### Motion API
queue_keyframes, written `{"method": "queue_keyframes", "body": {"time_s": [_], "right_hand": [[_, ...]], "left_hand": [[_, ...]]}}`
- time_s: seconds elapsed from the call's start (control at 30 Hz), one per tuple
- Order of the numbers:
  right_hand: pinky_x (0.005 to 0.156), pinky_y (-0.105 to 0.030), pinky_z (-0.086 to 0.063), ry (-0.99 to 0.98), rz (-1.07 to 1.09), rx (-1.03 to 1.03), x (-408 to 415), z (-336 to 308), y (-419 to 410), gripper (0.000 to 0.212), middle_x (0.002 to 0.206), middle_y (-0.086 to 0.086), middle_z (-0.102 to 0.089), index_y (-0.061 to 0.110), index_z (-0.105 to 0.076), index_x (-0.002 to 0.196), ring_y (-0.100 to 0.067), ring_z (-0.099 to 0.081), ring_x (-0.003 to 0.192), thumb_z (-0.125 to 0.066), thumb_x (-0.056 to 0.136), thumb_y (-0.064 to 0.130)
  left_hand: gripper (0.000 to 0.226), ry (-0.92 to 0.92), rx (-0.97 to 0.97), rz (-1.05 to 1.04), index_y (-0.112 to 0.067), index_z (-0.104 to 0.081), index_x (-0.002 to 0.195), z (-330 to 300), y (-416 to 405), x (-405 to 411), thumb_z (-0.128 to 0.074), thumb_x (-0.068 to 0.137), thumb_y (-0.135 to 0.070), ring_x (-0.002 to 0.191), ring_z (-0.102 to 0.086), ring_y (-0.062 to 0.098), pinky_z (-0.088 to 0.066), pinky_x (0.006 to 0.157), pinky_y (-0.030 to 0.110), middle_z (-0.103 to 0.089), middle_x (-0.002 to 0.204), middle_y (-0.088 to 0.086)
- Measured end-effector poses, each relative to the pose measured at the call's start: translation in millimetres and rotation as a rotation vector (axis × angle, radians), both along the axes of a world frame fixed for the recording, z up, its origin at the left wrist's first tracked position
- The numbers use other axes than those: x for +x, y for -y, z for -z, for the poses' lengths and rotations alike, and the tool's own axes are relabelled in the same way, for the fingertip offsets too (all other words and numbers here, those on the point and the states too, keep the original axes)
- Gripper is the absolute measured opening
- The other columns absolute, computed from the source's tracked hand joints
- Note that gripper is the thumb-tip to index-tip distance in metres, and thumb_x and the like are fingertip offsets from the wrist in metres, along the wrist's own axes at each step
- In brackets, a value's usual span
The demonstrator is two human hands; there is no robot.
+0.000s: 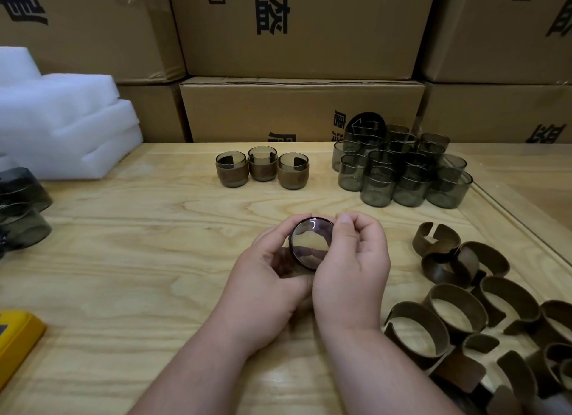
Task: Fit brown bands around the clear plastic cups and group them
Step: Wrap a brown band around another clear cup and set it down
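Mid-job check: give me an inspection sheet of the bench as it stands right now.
Surface: pale wooden tabletop.
Job's things: three banded cups in a row; stacked bare smoky clear cups far right; loose brown open bands near right.
Clutter: white foam blocks, yellow object, more dark cups at left edge.
Grippers: left hand and right hand both hold one held cup.
Cables: nothing seen.
Surroundings: stacked cardboard cartons behind.
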State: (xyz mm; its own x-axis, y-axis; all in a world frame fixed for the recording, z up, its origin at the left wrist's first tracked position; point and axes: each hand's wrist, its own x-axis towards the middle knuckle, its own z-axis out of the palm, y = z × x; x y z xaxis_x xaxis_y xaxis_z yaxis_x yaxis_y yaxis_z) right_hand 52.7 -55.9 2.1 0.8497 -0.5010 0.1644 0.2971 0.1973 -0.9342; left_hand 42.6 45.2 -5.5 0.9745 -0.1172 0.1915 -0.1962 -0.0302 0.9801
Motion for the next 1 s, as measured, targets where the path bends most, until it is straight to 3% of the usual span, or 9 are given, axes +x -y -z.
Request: {"method": "queue_keyframes", "body": {"time_s": [0.13,0.23,0.4,0.5,0.63,0.7,0.77,0.87,1.0], "right_hand": [[0.068,-0.022,-0.056,0.030,-0.030,-0.019,0,2,0,0.015,0.083,0.014,-0.073,0.027,-0.064,0.097,-0.007,-0.070,0.079,-0.050,0.091,0.029],[0.073,-0.018,-0.055,0.077,-0.103,-0.038,-3,2,-4,0.017,0.087,0.016,-0.075,0.022,-0.064,0.103,-0.002,-0.071,0.085,-0.051,0.093,0.024],[0.076,-0.020,-0.056,0.109,-0.163,-0.023,-4,2,-7,0.024,0.103,0.001,-0.076,0.023,-0.063,0.109,-0.008,-0.073,0.093,-0.059,0.086,0.028],[0.079,-0.018,-0.054,0.088,-0.222,-0.098,-6,3,-10,0.035,0.112,0.006,-0.073,0.029,-0.061,0.115,-0.002,-0.070,0.096,-0.067,0.081,0.030],[0.085,-0.009,-0.048,0.038,-0.261,-0.247,-6,5,-12,0.052,0.113,0.031,-0.065,0.038,-0.054,0.123,0.009,-0.064,0.105,-0.074,0.075,0.036],[0.087,-0.006,-0.047,0.015,-0.252,-0.278,-6,5,-12,0.059,0.113,0.035,-0.062,0.039,-0.053,0.128,0.011,-0.061,0.109,-0.075,0.074,0.039],[0.095,-0.012,-0.048,-0.004,-0.242,-0.314,-6,7,-12,0.064,0.119,0.029,-0.063,0.040,-0.053,0.135,0.008,-0.059,0.116,-0.074,0.074,0.045],[0.107,-0.032,-0.050,-0.021,-0.227,-0.345,-6,7,-14,0.069,0.133,0.018,-0.061,0.035,-0.054,0.141,-0.002,-0.058,0.127,-0.073,0.076,0.049],[0.103,-0.034,-0.053,-0.026,-0.205,-0.316,-6,7,-16,0.069,0.127,0.016,-0.066,0.033,-0.059,0.135,-0.004,-0.063,0.120,-0.071,0.070,0.054]], "left_hand": [[0.061,0.028,-0.044,0.010,-0.031,-0.069,0.127,-3,-1,0,-0.082,0.073,-0.005,0.107,-0.073,0.015,-0.056,0.087,0.022,-0.077,0.116,-0.001],[0.051,0.028,-0.115,-0.021,-0.028,-0.071,0.123,-5,-2,0,-0.081,0.077,-0.009,0.107,-0.073,0.014,-0.054,0.085,0.018,-0.078,0.115,-0.001],[0.059,-0.030,-0.209,-0.049,-0.017,-0.061,0.130,-3,-2,2,-0.082,0.075,-0.011,0.109,-0.073,0.015,-0.056,0.085,0.019,-0.077,0.115,0.000],[0.055,-0.059,-0.232,-0.054,-0.023,-0.065,0.124,-3,-3,3,-0.083,0.076,-0.007,0.109,-0.073,0.021,-0.058,0.087,0.023,-0.077,0.115,0.003],[0.049,-0.075,-0.237,-0.061,-0.041,-0.072,0.109,-4,-2,3,-0.084,0.070,-0.012,0.099,-0.076,0.021,-0.059,0.078,0.024,-0.078,0.110,0.005],[0.049,-0.071,-0.249,-0.079,-0.043,-0.072,0.106,-4,-2,3,-0.085,0.069,-0.013,0.097,-0.076,0.020,-0.058,0.077,0.023,-0.078,0.109,0.005],[0.050,-0.069,-0.253,-0.099,-0.041,-0.072,0.107,-3,-2,3,-0.087,0.070,-0.012,0.097,-0.076,0.020,-0.058,0.077,0.023,-0.078,0.109,0.004],[0.057,-0.059,-0.268,-0.158,-0.033,-0.068,0.118,0,-1,6,-0.087,0.075,0.000,0.096,-0.076,0.021,-0.058,0.074,0.023,-0.078,0.110,0.005],[0.070,-0.047,-0.250,-0.223,-0.029,-0.062,0.129,3,2,7,-0.084,0.075,0.010,0.093,-0.077,0.014,-0.058,0.072,0.019,-0.074,0.112,0.002]]}}
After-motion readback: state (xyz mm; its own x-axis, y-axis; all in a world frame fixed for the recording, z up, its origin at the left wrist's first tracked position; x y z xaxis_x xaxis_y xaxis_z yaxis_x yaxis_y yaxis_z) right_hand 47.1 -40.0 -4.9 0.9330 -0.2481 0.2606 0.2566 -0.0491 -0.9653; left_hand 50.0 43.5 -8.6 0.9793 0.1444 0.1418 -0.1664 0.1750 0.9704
